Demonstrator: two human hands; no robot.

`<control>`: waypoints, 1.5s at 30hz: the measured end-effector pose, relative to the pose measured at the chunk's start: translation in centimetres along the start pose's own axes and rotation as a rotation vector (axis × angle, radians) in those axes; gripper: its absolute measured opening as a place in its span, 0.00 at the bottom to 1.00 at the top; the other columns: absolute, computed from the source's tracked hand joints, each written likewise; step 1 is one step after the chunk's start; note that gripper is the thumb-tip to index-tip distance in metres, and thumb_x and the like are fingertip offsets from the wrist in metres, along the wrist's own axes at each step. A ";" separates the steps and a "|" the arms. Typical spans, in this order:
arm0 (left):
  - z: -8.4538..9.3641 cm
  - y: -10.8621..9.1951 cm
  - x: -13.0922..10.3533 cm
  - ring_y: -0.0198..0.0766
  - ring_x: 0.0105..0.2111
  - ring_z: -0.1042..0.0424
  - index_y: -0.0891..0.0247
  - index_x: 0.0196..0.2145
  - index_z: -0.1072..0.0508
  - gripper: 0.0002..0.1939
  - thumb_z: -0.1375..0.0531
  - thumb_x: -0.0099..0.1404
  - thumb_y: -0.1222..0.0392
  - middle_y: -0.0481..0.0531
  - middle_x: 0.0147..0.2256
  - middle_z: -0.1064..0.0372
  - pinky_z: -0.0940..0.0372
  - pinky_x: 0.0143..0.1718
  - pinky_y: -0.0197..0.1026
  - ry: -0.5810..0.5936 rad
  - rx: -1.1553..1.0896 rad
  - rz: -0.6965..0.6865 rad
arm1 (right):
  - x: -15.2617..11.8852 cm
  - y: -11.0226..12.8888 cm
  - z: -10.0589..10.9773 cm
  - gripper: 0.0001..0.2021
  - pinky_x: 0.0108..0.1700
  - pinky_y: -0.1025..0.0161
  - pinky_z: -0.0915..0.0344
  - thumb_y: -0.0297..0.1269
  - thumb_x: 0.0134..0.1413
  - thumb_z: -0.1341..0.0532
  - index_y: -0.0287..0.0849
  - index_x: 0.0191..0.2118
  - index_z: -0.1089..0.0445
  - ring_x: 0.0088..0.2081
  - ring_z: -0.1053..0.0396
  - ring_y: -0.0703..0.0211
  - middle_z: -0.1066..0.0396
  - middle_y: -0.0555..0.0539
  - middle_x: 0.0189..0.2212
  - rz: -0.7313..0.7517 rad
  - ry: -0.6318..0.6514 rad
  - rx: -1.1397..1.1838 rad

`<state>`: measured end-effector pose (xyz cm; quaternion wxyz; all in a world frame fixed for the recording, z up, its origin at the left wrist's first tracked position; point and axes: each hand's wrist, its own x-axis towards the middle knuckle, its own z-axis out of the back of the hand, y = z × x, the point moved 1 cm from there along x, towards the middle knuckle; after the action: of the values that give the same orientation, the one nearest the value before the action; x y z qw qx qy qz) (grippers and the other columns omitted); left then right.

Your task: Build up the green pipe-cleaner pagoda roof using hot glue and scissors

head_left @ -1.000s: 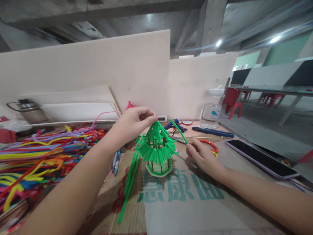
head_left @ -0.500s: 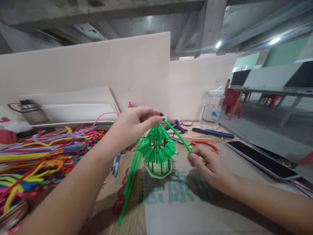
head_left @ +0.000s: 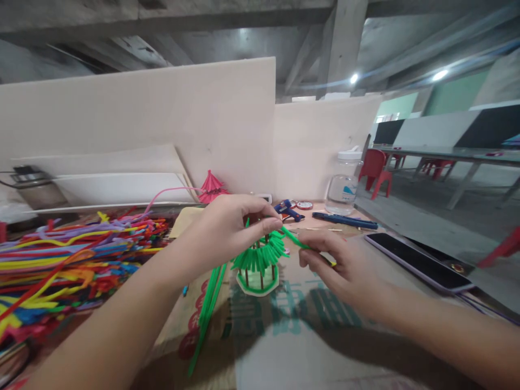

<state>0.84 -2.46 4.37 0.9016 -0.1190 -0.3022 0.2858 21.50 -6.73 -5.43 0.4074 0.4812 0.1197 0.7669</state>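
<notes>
A green pipe cleaner [head_left: 293, 237] runs between my two hands. My left hand [head_left: 247, 219] pinches its left end, just above the green pavilion-shaped model [head_left: 261, 255], and hides the model's top. My right hand [head_left: 331, 257] grips the other end, to the right of the model. The model stands upright on a pale octagonal base with brown posts and a fringed green roof. Several loose green pipe cleaners [head_left: 209, 306] lie left of it.
Many coloured pipe cleaners [head_left: 81, 254] cover the left side. Behind are a pink cone-shaped piece [head_left: 211, 187], a blue glue gun [head_left: 289, 209] and a clear bottle [head_left: 343, 184]. On the right lie a blue cutter [head_left: 344, 220] and a phone [head_left: 418, 261].
My left hand has come down over the model's top, and my right hand has moved closer to it. Less pipe cleaner shows between them. The view has shifted slightly.
</notes>
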 end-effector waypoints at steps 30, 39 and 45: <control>0.6 4.6 1.1 0.37 0.32 0.28 0.62 0.40 0.21 0.18 0.42 0.67 0.45 0.49 0.33 0.23 0.37 0.34 0.36 -0.180 0.096 0.204 | 10.2 -17.8 -1.8 0.20 0.46 0.54 0.31 0.43 0.58 0.35 0.39 0.53 0.31 0.44 0.28 0.52 0.27 0.42 0.46 -0.440 0.322 -0.315; 0.9 4.7 0.9 0.34 0.31 0.30 0.62 0.36 0.22 0.17 0.43 0.68 0.46 0.48 0.32 0.26 0.39 0.34 0.37 -0.172 0.059 0.113 | 11.1 -17.6 -3.6 0.17 0.47 0.50 0.29 0.41 0.64 0.40 0.40 0.54 0.33 0.47 0.29 0.53 0.31 0.43 0.52 -0.581 0.216 -0.252; 1.0 5.6 0.9 0.36 0.29 0.31 0.59 0.39 0.21 0.20 0.43 0.66 0.41 0.46 0.29 0.27 0.42 0.30 0.37 -0.101 0.058 0.244 | 9.9 -13.9 -0.1 0.15 0.35 0.59 0.29 0.47 0.58 0.37 0.38 0.30 0.27 0.28 0.26 0.53 0.27 0.45 0.20 -0.519 0.040 -0.052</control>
<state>-1.65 2.69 3.42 0.8467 -0.1144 -0.3222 0.4076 26.45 9.55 -7.18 0.6001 0.4088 0.2274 0.6489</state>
